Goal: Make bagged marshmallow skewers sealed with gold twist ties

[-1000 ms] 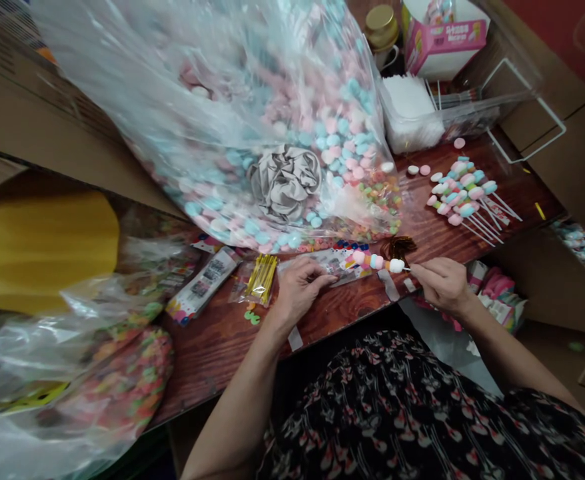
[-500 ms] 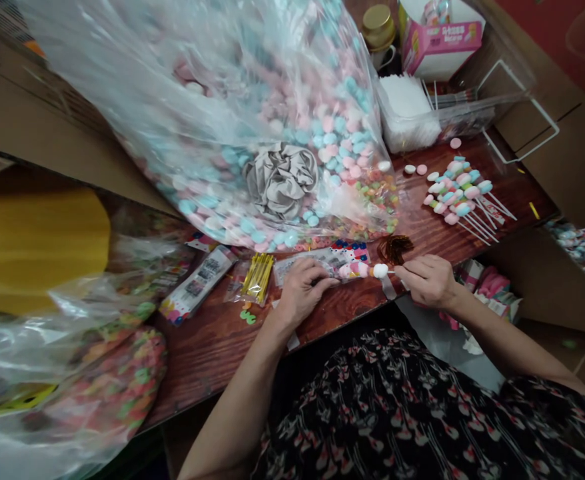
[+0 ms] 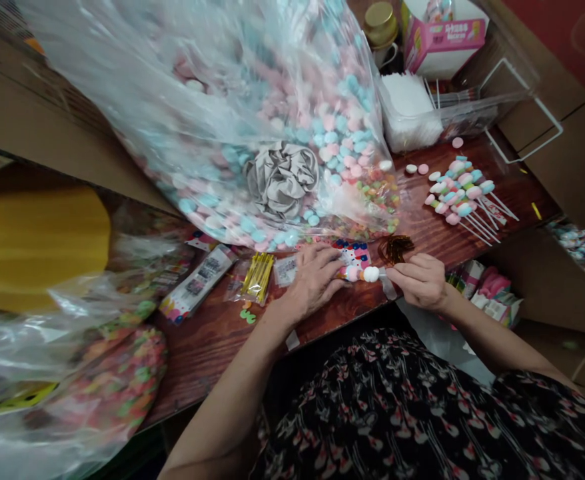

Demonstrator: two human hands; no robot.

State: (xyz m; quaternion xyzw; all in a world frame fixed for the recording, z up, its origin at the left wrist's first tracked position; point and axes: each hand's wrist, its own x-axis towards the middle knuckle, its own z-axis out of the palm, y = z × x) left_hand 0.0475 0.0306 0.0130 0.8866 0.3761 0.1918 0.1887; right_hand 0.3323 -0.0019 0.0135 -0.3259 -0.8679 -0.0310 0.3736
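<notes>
A marshmallow skewer (image 3: 371, 274) lies level between my hands, near the table's front edge. Its white end piece and some pink ones show, seemingly inside a clear wrapper. My left hand (image 3: 316, 277) covers the far-left pieces, fingers curved over them and thumb along the near side. With fingers closed in a pinch, my right hand (image 3: 419, 280) grips the stick end; the stick itself is mostly hidden there. Just beyond my right fingers lies a bundle of gold twist ties (image 3: 396, 249). A printed polka-dot bag (image 3: 355, 253) rests behind the skewer.
A large clear bag of marshmallows (image 3: 272, 100) fills the back, with a crumpled grey cloth (image 3: 282, 179) on it. Finished skewers (image 3: 460, 190) are piled right. Gold ties in a packet (image 3: 256, 277) lie left. A plastic basket (image 3: 472, 117) stands at back right.
My left hand has slid right and forward over the skewer, covering more of it. The skewer and my right hand have shifted slightly left.
</notes>
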